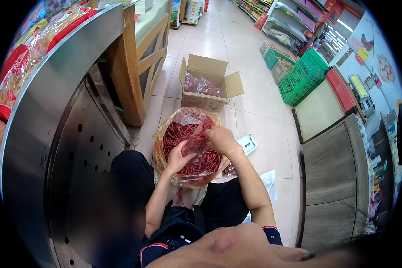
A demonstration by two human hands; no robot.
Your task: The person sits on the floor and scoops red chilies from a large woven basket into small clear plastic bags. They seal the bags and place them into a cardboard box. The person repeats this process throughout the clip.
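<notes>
A large clear plastic sack (pixel 159 144) stands on the floor before me with its mouth spread wide. Dried red chilies (pixel 177 132) fill it. Over them, a small clear plastic bag (pixel 195 142) with chilies inside hangs between my hands. My left hand (pixel 179 159) holds its lower side, thumb apart from the fingers. The fingers of my right hand (pixel 221 139) are closed on the upper part of this bag, beside a bright red strip (pixel 207 123). My right hand hides part of the bag.
Beyond the sack, an open cardboard box (pixel 204 101) holds several clear packs of chilies (pixel 202 85). A flat white device (pixel 248 144) lies right of the sack, near a filled pack (pixel 229 171). A steel counter (pixel 87 110) borders the left; green crates (pixel 301 80) and a wooden cabinet (pixel 331 167) border the right.
</notes>
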